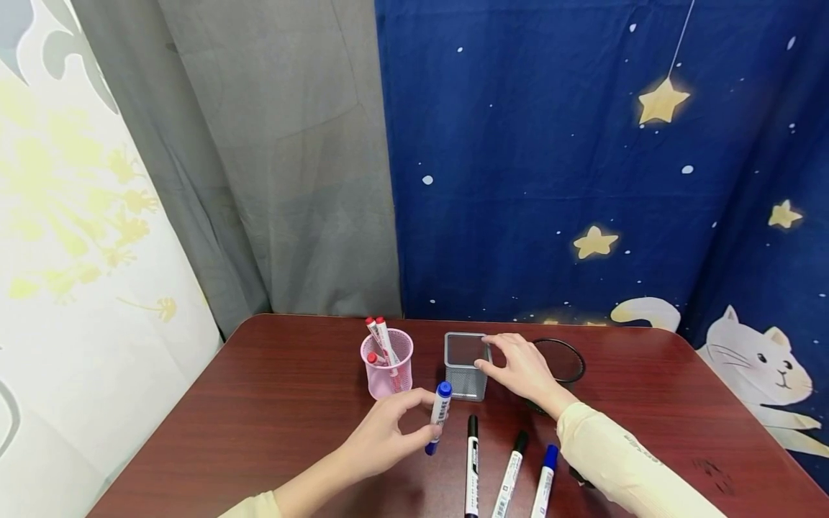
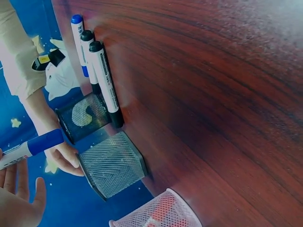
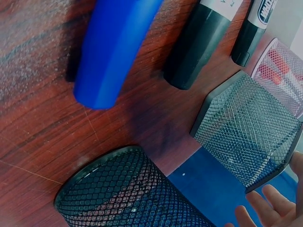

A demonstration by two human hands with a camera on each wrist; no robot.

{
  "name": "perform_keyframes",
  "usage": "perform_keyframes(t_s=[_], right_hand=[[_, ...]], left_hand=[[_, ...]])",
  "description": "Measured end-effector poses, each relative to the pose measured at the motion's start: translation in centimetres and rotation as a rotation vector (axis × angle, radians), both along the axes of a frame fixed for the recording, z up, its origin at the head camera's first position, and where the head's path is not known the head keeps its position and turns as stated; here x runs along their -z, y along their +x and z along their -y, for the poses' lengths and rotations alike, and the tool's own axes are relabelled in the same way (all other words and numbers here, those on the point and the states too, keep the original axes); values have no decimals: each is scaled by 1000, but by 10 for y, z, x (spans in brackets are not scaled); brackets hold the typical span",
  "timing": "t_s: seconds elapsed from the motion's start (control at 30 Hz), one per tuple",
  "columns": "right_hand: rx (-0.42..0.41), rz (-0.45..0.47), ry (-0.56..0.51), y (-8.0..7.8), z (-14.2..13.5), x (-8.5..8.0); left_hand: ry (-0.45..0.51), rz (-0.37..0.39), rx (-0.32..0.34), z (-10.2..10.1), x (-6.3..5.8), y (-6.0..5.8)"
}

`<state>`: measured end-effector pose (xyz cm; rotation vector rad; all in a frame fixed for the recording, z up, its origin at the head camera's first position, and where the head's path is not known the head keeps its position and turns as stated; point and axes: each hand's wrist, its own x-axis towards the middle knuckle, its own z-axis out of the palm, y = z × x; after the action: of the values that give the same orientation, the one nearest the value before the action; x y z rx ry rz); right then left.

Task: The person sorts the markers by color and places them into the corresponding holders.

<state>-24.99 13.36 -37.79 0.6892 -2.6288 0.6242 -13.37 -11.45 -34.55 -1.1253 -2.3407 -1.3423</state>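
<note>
My left hand [image 1: 388, 435] pinches a blue-capped whiteboard marker [image 1: 440, 417] between thumb and fingers, cap up and slightly tilted, in front of the pen holders. At the right side of a square grey mesh pen holder [image 1: 465, 385] is my right hand [image 1: 521, 363]; its thumb and fingers hold the rim. No pen shows inside that holder. To its left stands a round pink mesh pen holder [image 1: 376, 378] with several red-capped markers [image 1: 387, 342]. A round black mesh pen holder [image 3: 128, 189] stands to the right, partly hidden behind my right hand and wrist in the head view.
Two black-capped markers [image 1: 472, 460] [image 1: 508, 482] and one blue-capped marker [image 1: 545, 482] lie on the dark red wooden table [image 1: 272, 417], near its front. Behind the table's far edge hang a grey curtain [image 1: 311, 180] and a blue starry one [image 1: 505, 144].
</note>
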Motion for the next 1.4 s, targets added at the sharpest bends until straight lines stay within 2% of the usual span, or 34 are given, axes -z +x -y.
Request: perform_keyframes(t_s=[0.97, 1.03, 1.23, 1.3, 1.4], right_hand=[[0, 8, -2, 0, 0, 0], [-2, 10, -4, 0, 0, 0], [-1, 12, -1, 1, 0, -1], [1, 13, 1, 1, 0, -1], [-1, 13, 1, 1, 0, -1]], left_hand=[[16, 45, -21, -14, -8, -13], [18, 58, -31, -15, -11, -13], [29, 104, -44, -19, -37, -4], [40, 117, -43, -20, -41, -4], [69, 124, -30, -20, -30, -16]])
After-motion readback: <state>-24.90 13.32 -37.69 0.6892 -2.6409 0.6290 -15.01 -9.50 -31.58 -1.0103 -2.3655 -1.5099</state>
